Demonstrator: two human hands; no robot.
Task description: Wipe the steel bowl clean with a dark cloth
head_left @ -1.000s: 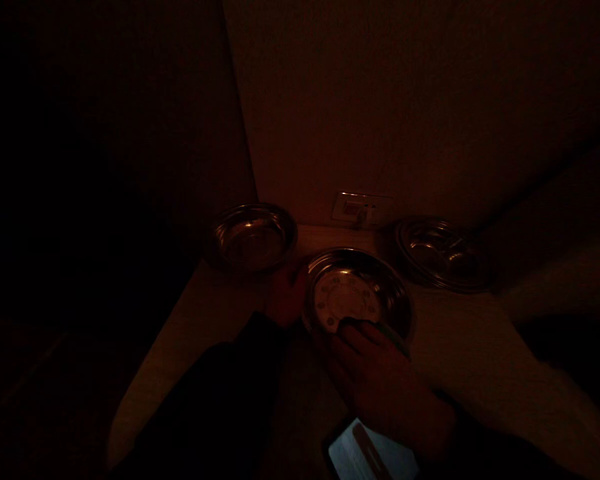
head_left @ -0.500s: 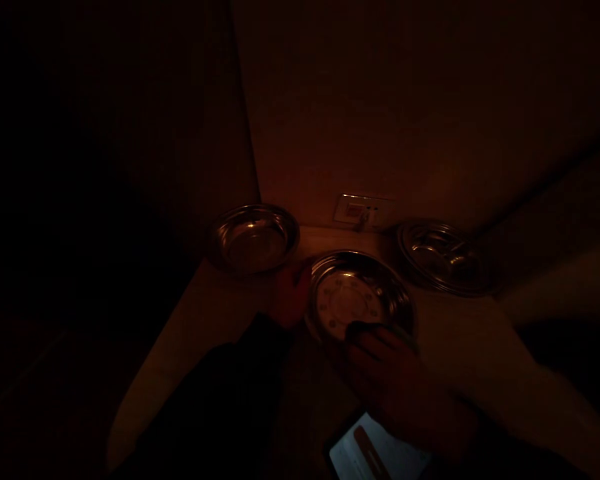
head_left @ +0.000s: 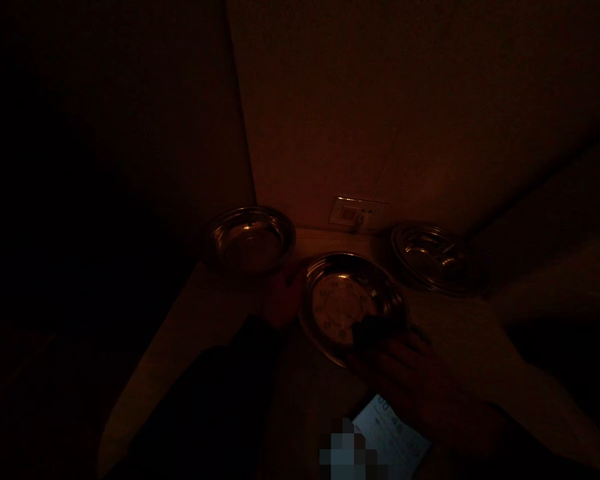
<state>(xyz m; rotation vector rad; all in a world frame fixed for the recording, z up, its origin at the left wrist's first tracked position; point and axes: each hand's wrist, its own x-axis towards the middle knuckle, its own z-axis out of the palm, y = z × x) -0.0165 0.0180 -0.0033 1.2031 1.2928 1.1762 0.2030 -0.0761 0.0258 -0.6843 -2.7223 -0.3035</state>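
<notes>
In dim light, a round, shiny steel plate [head_left: 340, 303] with a ring of stamped marks on its base lies at the middle of the table. My left hand [head_left: 283, 297] is closed at its left rim, the thumb near the edge. Over the plate's lower right side lies my right hand [head_left: 415, 367], its fingers pressing a dark cloth [head_left: 375, 330] against the inside and rim. The cloth's exact shape is lost in shadow. Below my right hand, a lit phone screen [head_left: 393, 437] shows partly, with a blurred-out patch over its corner.
A deep steel dish [head_left: 253, 247] stands at the table's back left corner. At the back right are stacked steel plates [head_left: 430, 257], the top one divided into compartments. A socket panel [head_left: 350, 212] is on the wall behind. The wooden table [head_left: 175, 360] has a rounded front left corner.
My right hand and the cloth have moved slightly right along the plate's rim. My left hand stays at the left rim. The phone screen now shows different content, and the view has shifted slightly.
</notes>
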